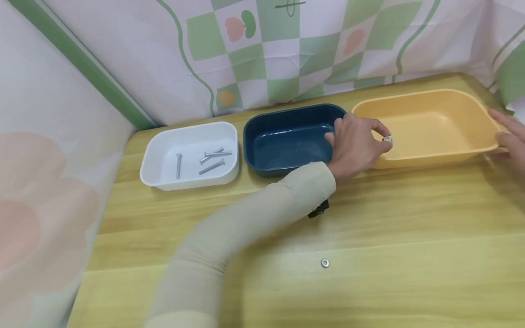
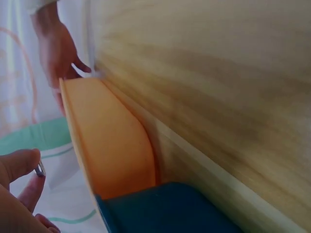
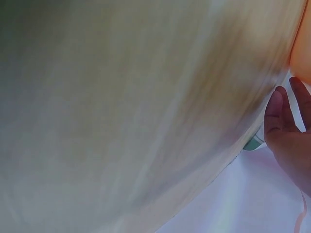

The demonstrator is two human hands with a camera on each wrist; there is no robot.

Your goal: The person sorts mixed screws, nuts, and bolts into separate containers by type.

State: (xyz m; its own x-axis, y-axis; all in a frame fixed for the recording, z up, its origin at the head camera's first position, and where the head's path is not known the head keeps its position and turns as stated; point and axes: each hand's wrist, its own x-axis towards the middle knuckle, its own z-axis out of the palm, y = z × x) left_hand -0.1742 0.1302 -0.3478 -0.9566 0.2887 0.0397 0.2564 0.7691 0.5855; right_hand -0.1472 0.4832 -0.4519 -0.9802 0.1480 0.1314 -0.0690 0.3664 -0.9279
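My left hand [image 1: 357, 143] is above the left end of a yellow bin [image 1: 410, 163], palm down. Between its thumb and a finger it pinches a small shiny metal nut [image 2: 41, 169], held over the bin's inside. The yellow bin's right end has my right hand [image 1: 512, 134] at it, with relaxed fingers touching the rim and most of the hand out of the head view. In the right wrist view, the thumb [image 3: 274, 109] stands beside the fingers near the orange-looking bin wall. Another small metal nut [image 1: 325, 263] lies on the table toward the front.
Left of the yellow bin stands a dark blue bin [image 1: 283, 141], partly covered by my left hand. A white bin [image 1: 164, 141] farther left contains several silver bolts [image 1: 212, 166]. All three line the back of the wooden table [image 1: 369, 218], before a patterned curtain [image 1: 283, 59].
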